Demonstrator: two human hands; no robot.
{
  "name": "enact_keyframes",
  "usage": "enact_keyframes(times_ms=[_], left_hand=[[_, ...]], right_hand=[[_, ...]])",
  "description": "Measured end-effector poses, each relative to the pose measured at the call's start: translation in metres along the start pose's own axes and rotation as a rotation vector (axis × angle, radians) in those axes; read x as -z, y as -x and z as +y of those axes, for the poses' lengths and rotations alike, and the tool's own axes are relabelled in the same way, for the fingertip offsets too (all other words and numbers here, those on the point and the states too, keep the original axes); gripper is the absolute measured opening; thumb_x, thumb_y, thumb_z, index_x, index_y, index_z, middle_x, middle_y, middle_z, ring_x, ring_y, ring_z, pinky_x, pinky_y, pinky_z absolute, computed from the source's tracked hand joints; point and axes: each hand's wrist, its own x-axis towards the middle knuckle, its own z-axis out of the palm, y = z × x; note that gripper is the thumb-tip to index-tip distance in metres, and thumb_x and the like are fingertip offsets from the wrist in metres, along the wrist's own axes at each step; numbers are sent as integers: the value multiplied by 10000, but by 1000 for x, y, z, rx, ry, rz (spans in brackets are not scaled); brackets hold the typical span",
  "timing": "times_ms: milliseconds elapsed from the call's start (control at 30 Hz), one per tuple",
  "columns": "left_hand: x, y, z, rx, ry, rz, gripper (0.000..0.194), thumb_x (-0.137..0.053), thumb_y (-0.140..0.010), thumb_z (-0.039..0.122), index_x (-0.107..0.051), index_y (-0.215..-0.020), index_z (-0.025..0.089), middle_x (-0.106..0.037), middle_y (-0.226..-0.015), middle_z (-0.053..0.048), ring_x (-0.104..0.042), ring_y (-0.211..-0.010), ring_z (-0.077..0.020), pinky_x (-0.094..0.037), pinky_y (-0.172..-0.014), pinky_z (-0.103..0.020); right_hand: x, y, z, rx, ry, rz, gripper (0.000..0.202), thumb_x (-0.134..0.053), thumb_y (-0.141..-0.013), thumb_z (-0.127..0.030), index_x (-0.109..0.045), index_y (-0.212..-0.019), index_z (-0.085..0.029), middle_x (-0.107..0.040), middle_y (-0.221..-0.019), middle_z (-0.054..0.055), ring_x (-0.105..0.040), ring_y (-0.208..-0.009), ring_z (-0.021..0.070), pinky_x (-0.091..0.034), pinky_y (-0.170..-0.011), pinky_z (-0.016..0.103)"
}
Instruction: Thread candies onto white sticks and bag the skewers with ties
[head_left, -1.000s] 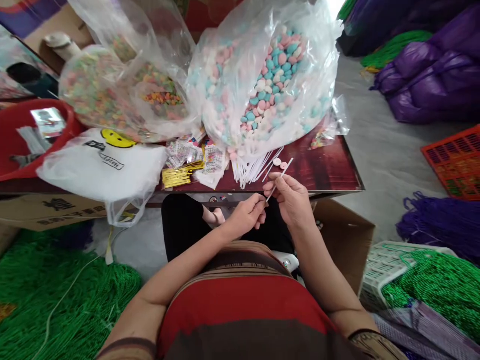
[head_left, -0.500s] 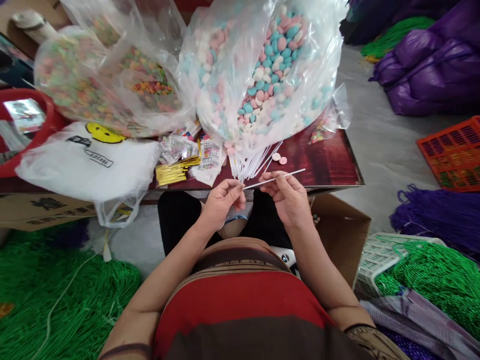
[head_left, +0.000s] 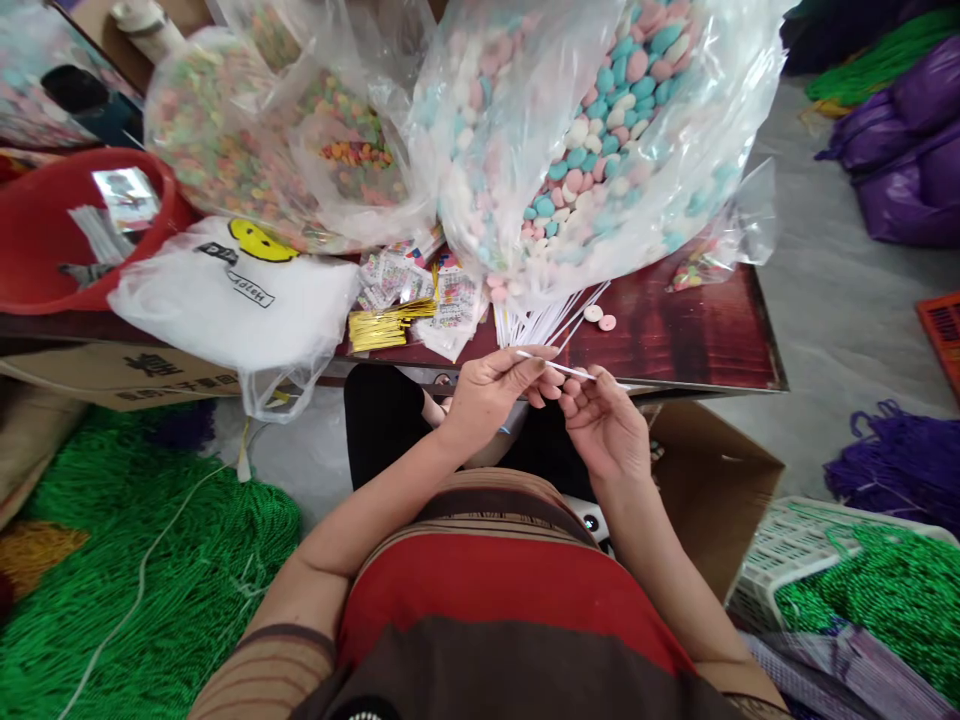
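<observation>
A thin white stick [head_left: 559,367] spans both my hands over the table's front edge, its left end higher than its right. My left hand [head_left: 495,398] pinches it between thumb and fingers. Around its right part the fingertips of my right hand [head_left: 613,425] are closed; they hide some of it. Just beyond my hands lies a fanned bundle of white sticks [head_left: 529,325], partly under a big clear bag of pink, blue and white pieces [head_left: 577,170]. Beside the bundle are a white disc [head_left: 592,313] and a pink disc [head_left: 607,322], each with a small centre mark.
Gold twist ties [head_left: 379,328] and small printed packets [head_left: 450,305] lie left of the sticks. Farther left are a white smiley bag [head_left: 240,290], a bag of multicoloured pieces [head_left: 225,140] and a red basin [head_left: 45,240]. An open cardboard box [head_left: 697,490] stands below right.
The stick has turned from rising rightward to sloping down rightward. My left hand has come closer to my right, farther along the stick. The camera view has swung left.
</observation>
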Motion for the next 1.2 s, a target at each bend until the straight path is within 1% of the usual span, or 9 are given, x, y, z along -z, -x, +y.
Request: enact_keyframes(times_ms=[100, 300, 367, 467, 667, 800, 933, 1067, 1200], left_hand=[[1, -1, 2, 5, -22, 45, 410, -794, -816, 533, -773, -968, 153, -776, -767, -30, -713, -653, -115, -562, -600, -223], [0, -7, 0, 77, -129, 63, 502, -782, -763, 640, -745, -891, 156, -739, -733, -20, -670, -613, -102, -526, -562, -210], [-1, -9, -1, 94, -181, 32, 502, -762, -775, 652, -737, -871, 159, -709, -699, -10, -638, -588, -93, -508, -552, -207], [1, -11, -2, 93, -262, -24, 461, -702, -845, 622, -735, -873, 164, -636, -636, 18, -570, -551, -78, -475, -544, -203], [17, -13, -4, 190, -417, -100, 387, -579, -954, 510, -750, -1033, 171, -501, -550, 59, -459, -486, -81, -418, -523, -207], [22, -31, 8, -60, -659, -25, 306, -594, -956, 359, -737, -1154, 174, -658, -721, 5, -612, -652, -127, -498, -678, -239], [16, -80, 29, -455, -897, -9, 249, -572, -971, 276, -755, -1111, 183, -768, -1039, -83, -708, -1016, -203, -513, -946, -291], [4, -126, 41, -540, -1145, -111, 285, -490, -1016, 253, -734, -1151, 197, -781, -1115, -75, -704, -1097, -209, -527, -964, -321], [-8, -130, 27, -521, -1310, -257, 303, -461, -1038, 258, -749, -1102, 191, -790, -1051, -76, -723, -1004, -196, -535, -884, -302]], right_hand=[[9, 0, -9, 40, 70, 8, 214, -854, -752, -409, -760, -891, -276, -809, -884, 5, -766, -765, 167, -655, -718, 309], [15, 2, -31, 391, 513, 118, 164, -782, -857, -363, -812, -978, -256, -823, -949, 25, -774, -876, 188, -615, -933, 382], [6, 6, -30, 369, 686, 10, 180, -769, -871, -377, -830, -997, -264, -826, -959, 26, -774, -898, 207, -610, -940, 390], [-10, 10, -21, 262, 755, -173, 224, -746, -883, -426, -837, -1010, -266, -793, -808, 8, -728, -700, 177, -620, -722, 331], [-20, 7, -4, 26, 644, -184, 317, -773, -837, -510, -810, -944, -213, -662, -601, -32, -524, -442, 87, -428, -428, 220], [-24, -6, -19, 57, 651, -138, 340, -771, -838, -503, -794, -981, -196, -620, -531, -47, -487, -393, 77, -363, -386, 202], [-42, -47, -49, 387, 704, 1, 221, -736, -879, -394, -778, -1003, -215, -675, -643, -36, -514, -446, 70, -396, -427, 200], [-56, -89, -84, 610, 878, 45, 190, -681, -917, -366, -766, -983, -210, -734, -780, -7, -535, -497, 74, -418, -468, 214], [-34, -97, -104, 715, 1037, 161, 203, -638, -932, -359, -771, -914, -207, -709, -723, 5, -594, -596, 118, -466, -566, 251]])
